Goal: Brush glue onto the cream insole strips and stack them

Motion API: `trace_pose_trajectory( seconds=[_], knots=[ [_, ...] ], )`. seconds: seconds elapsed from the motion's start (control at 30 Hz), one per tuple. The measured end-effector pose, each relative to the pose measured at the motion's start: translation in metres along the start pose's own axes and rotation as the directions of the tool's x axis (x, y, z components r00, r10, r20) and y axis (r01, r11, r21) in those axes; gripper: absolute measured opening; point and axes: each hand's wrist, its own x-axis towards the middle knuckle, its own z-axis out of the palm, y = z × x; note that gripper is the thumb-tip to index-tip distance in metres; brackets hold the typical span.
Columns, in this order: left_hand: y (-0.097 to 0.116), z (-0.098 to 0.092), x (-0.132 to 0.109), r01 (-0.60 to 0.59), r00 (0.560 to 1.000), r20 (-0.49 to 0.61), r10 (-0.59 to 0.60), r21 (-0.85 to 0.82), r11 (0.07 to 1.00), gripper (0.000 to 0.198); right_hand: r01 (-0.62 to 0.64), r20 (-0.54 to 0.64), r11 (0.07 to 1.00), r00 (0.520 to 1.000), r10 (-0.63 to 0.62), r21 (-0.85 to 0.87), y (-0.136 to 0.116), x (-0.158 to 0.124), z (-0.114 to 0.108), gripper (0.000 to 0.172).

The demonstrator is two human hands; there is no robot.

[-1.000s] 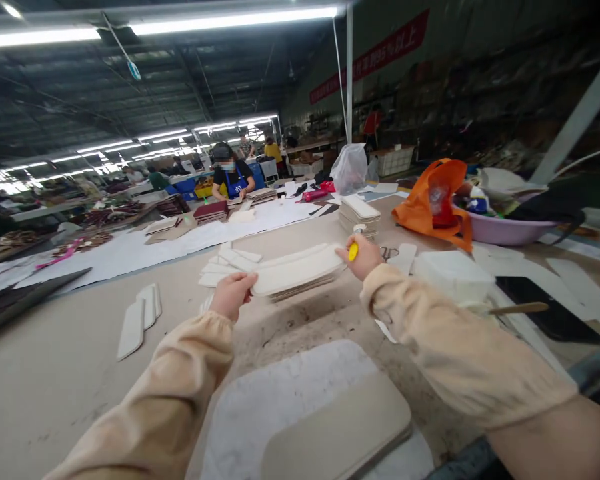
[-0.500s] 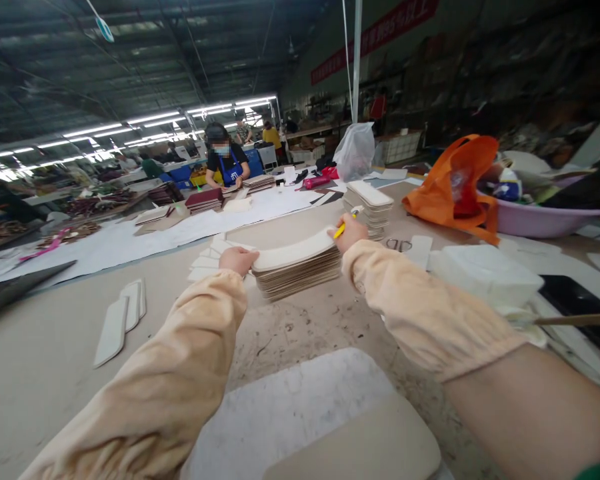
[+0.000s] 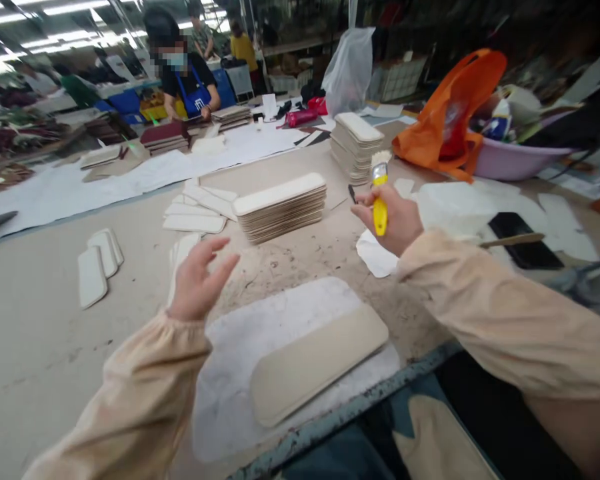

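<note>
The right hand (image 3: 397, 219), fingers wrapped round a brush (image 3: 380, 213) with bristles up, is over the tabletop (image 3: 45, 340); the left hand (image 3: 197, 280), fingers spread and empty, is near the strips (image 3: 193, 223); a panel (image 3: 320, 367) lies on a white sheet (image 3: 220, 400)

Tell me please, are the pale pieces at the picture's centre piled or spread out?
Piled: thin edges show one above another in the stack, under a pale top piece. The loose pieces to its left lie fanned.
</note>
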Motion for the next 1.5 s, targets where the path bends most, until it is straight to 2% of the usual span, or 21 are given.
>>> trace_pose_trajectory(
  seconds=[0.07,0.1,0.17,0.23,0.33,0.43,0.53,0.63,0.77,0.93,1.17,1.33,1.5],
  knots=[
    [0.0,-0.005,-0.065,-0.138,0.983,0.112,0.145,-0.068,0.988,0.042,-0.005,0.025,1.0,1.0,0.005,0.028,-0.008,-0.045,-0.029,0.027],
    [-0.002,-0.005,-0.096,-0.208,0.96,0.171,0.222,-0.096,0.973,0.047,-0.023,0.047,0.999,0.999,0.022,0.027,-0.012,-0.067,-0.042,0.026],
    [-0.005,-0.001,-0.151,-0.242,0.936,0.228,0.268,-0.137,0.961,0.059,-0.04,0.027,0.996,0.999,0.038,0.076,-0.018,-0.104,-0.062,0.024],
    [-0.009,0.007,-0.19,-0.227,0.937,0.237,0.257,-0.149,0.962,0.069,-0.096,-0.019,0.983,0.995,0.1,0.155,-0.026,-0.133,-0.076,0.026],
    [-0.011,0.021,-0.221,-0.183,0.957,0.199,0.211,-0.15,0.972,0.078,-0.168,-0.072,0.944,0.978,0.196,0.284,-0.047,-0.159,-0.082,0.028],
    [-0.012,0.03,-0.228,-0.174,0.969,0.147,0.198,-0.157,0.972,0.08,-0.251,-0.026,0.854,0.955,0.294,0.456,-0.076,-0.176,-0.075,0.028],
    [-0.013,0.032,-0.226,-0.186,0.973,0.106,0.205,-0.168,0.968,0.081,-0.38,0.134,0.698,0.915,0.381,0.607,-0.107,-0.189,-0.059,0.028],
    [-0.015,0.032,-0.225,-0.19,0.973,0.099,0.208,-0.167,0.968,0.081,-0.461,0.292,0.592,0.885,0.363,0.661,-0.132,-0.198,-0.037,0.03],
    [-0.017,0.034,-0.225,-0.19,0.976,0.072,0.204,-0.17,0.967,0.08,-0.533,0.437,0.546,0.845,0.308,0.646,-0.156,-0.202,-0.009,0.032],
    [-0.018,0.035,-0.226,-0.175,0.978,0.074,0.194,-0.216,0.961,0.082,-0.573,0.516,0.568,0.81,0.28,0.591,-0.17,-0.198,0.017,0.033],
    [-0.018,0.037,-0.226,-0.161,0.981,0.071,0.181,-0.225,0.961,0.087,-0.572,0.563,0.669,0.781,0.269,0.475,-0.174,-0.198,0.037,0.034],
    [-0.015,0.035,-0.224,-0.158,0.981,0.078,0.176,-0.195,0.968,0.091,-0.499,0.485,0.774,0.825,0.289,0.389,-0.163,-0.197,0.034,0.033],
    [-0.013,0.033,-0.222,-0.178,0.978,0.077,0.192,-0.158,0.971,0.086,-0.471,0.397,0.833,0.852,0.343,0.291,-0.135,-0.184,0.014,0.036]
  ],
)
